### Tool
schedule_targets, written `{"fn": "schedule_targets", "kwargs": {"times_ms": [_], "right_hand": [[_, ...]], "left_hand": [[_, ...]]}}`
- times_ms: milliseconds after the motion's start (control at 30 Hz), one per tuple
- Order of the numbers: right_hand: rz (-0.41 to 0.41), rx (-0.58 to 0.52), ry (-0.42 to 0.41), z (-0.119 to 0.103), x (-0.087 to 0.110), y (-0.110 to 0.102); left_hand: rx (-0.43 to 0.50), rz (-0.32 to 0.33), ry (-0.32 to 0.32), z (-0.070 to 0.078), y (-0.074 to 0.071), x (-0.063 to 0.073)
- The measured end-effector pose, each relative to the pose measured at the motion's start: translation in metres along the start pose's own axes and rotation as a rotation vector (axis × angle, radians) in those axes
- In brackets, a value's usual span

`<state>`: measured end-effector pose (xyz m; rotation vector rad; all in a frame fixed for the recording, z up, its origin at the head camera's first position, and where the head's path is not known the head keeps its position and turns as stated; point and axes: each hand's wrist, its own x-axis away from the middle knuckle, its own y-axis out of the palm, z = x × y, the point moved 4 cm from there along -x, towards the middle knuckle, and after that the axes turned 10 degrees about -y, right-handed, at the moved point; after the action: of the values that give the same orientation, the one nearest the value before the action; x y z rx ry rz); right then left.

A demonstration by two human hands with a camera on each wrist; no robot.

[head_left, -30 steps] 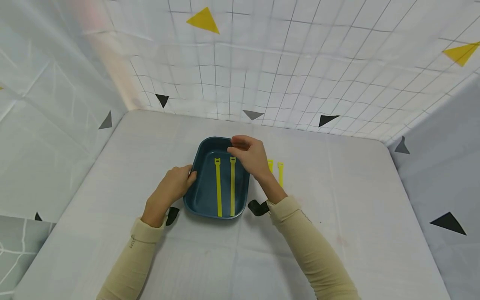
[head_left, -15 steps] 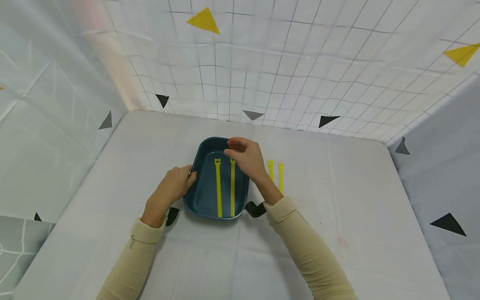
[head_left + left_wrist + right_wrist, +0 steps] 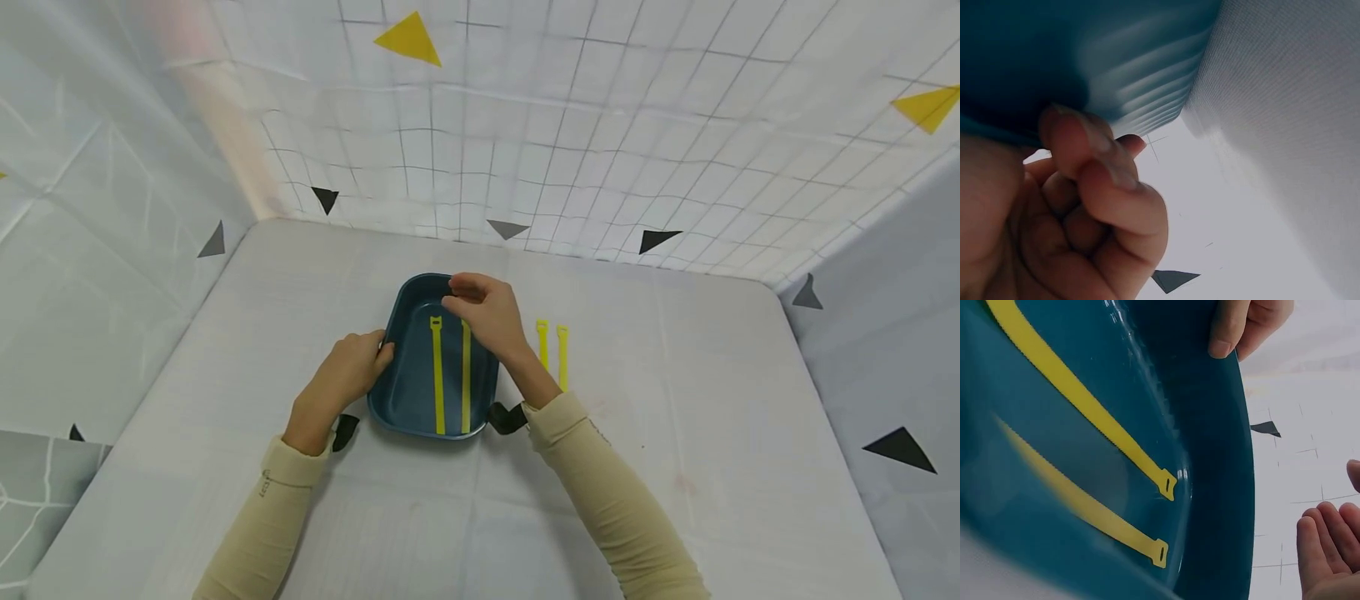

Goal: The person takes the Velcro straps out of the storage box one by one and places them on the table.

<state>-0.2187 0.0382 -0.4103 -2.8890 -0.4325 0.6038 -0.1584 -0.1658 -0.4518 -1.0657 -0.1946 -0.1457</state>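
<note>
My left hand (image 3: 341, 377) grips the left rim of a dark blue tray (image 3: 402, 396), thumb over the edge inside and fingers curled beneath, as the left wrist view shows. Two yellow hook-and-loop cable ties lie lengthwise in the tray: a left tie (image 3: 438, 379) and a right tie (image 3: 466, 383). Above the tray's far right corner hovers my right hand (image 3: 492, 317), fingers loosely bent, with nothing seen in it. It covers the right tie's head in the head view. Both slotted heads, one on the upper tie (image 3: 1169, 485) and one on the lower tie (image 3: 1159, 553), show in the right wrist view.
Two more yellow ties, a nearer one (image 3: 543, 343) and a farther one (image 3: 562, 354), lie on the white table (image 3: 720, 400) right of the tray, partly behind my right forearm. A white gridded sheet (image 3: 600, 125) with triangle marks hangs behind the table.
My right hand has drifted a little left over the tray, covering the right tie's head and baring more of the ties on the table. The left hand and the tray stay still.
</note>
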Motion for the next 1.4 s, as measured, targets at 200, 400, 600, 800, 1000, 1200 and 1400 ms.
{"fn": "schedule_targets", "kwargs": {"times_ms": [200, 400, 600, 800, 1000, 1200, 1400], "right_hand": [[-0.01, -0.01, 0.011, -0.001, -0.005, 0.005], [-0.015, -0.014, 0.014, 0.0, -0.006, 0.009], [-0.011, 0.001, 0.006, 0.002, -0.007, 0.012], [-0.021, 0.014, 0.027, 0.008, -0.011, 0.017], [-0.03, 0.024, 0.06, 0.012, -0.012, 0.022], [-0.033, 0.068, 0.08, 0.015, -0.014, 0.025], [-0.036, 0.093, 0.085, 0.016, -0.015, 0.027]], "left_hand": [[0.008, 0.0, -0.001, -0.001, -0.001, 0.0], [0.012, -0.01, -0.003, -0.001, 0.0, 0.0], [0.008, -0.007, -0.002, -0.001, 0.0, -0.001], [0.002, 0.004, 0.003, -0.001, 0.0, -0.002], [-0.002, 0.009, 0.005, -0.001, -0.001, -0.002], [-0.005, 0.004, 0.001, -0.001, 0.0, -0.002], [-0.007, 0.0, -0.003, 0.0, -0.001, -0.002]]}}
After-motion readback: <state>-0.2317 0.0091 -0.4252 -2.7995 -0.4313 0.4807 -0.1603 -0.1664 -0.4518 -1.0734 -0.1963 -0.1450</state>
